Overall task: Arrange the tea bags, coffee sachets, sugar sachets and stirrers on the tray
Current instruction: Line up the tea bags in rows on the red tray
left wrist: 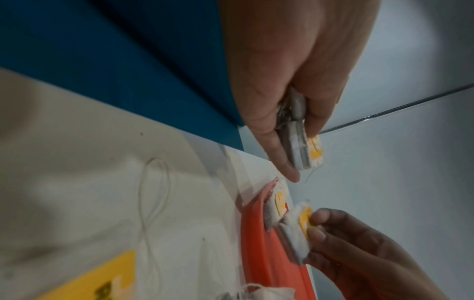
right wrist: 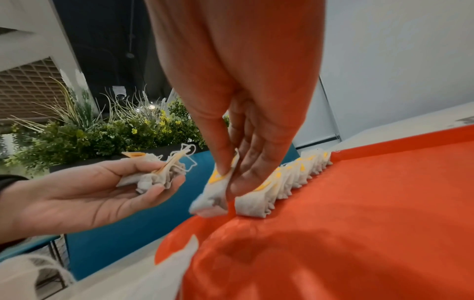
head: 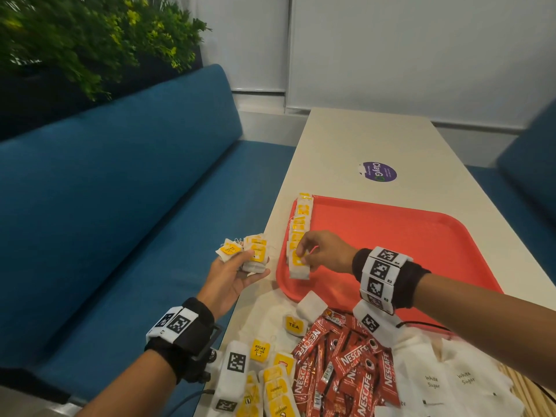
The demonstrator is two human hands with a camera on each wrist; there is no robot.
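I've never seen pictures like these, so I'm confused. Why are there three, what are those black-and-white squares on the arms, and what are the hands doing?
No machine here: a person works with bare hands. The squares are markers on wristbands that carry small cameras. One picture comes from a camera on the head, the others from each wrist. The right hand pinches a tea bag in its fingers, adding it to the row of tea bags along the edge of the red tray. The left hand holds a bunch of tea bags. On the table wait coffee sachets, sugar sachets and more tea bags.
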